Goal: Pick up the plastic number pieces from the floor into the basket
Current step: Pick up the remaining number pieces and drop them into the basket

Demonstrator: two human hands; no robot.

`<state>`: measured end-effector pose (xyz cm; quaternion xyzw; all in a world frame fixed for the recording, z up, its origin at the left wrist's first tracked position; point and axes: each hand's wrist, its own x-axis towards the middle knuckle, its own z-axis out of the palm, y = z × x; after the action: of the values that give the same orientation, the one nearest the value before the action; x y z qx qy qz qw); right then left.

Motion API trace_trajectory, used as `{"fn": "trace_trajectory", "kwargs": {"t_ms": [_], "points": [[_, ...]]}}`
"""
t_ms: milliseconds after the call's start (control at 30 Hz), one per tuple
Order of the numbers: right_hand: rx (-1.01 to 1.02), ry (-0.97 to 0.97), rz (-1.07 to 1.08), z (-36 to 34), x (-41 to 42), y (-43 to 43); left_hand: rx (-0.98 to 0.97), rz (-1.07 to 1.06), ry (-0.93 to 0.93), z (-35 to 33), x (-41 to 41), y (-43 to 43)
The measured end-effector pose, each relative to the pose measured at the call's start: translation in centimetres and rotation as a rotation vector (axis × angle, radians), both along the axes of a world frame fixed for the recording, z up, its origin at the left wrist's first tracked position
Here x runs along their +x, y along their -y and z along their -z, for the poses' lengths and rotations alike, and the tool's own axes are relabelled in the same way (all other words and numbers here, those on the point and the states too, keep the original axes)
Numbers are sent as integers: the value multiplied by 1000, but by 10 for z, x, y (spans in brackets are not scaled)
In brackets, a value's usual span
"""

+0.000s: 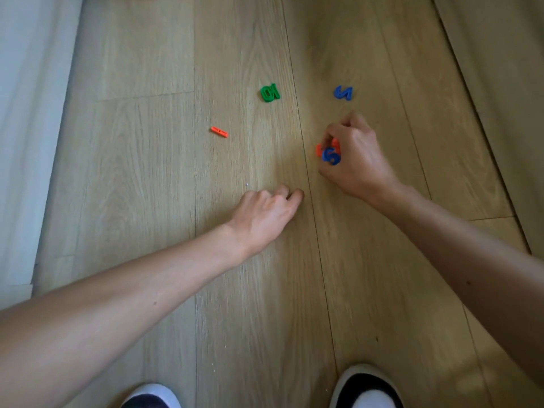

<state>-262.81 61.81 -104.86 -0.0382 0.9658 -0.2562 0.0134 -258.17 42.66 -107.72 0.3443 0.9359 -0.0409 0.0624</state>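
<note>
Plastic number pieces lie on the wooden floor: a green piece (pixel 270 92) at the upper middle, a blue piece (pixel 343 93) to its right, and a thin orange bar (pixel 219 132) further left. My right hand (pixel 354 156) is closed around a blue piece (pixel 331 156) and an orange piece (pixel 319 149), both partly hidden by the fingers. My left hand (pixel 266 213) hovers low over the floor with its fingers curled; I see nothing in it. No basket is in view.
Pale wooden floorboards (pixel 147 178) fill the view. A white wall or panel (pixel 26 113) runs along the left edge. My two shoes (pixel 365 387) show at the bottom. A brown object peeks in at the top edge.
</note>
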Motion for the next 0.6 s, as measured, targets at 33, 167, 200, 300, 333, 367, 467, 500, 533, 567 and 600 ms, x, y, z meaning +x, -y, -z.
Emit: {"fn": "trace_trajectory", "kwargs": {"t_ms": [33,167,200,300,333,367,467,500,533,567,600], "points": [[28,12,-12,2,-8,1,39,-8,10,-1,-3,1],[90,97,-54,10,-24,5,295,-201,-32,-15,-35,19],[99,106,-61,11,-23,4,331,-238,-57,-19,-46,24],[125,96,-76,14,-23,5,311,-341,-105,-22,-83,48],[131,95,-75,15,-23,5,283,-384,-115,-21,-95,56],[134,95,-71,17,-24,6,246,-425,-129,-20,-106,64],[120,94,-60,19,-25,6,114,-426,-165,-14,-127,81],[113,91,-59,19,-26,7,81,-394,-166,-11,-130,84],[109,91,-58,18,-26,7,55,-357,-164,-8,-132,87],[109,93,-60,18,-27,7,34,-322,-165,-5,-133,88],[112,94,-65,18,-28,8,17,-295,-171,-2,-133,90]]}}
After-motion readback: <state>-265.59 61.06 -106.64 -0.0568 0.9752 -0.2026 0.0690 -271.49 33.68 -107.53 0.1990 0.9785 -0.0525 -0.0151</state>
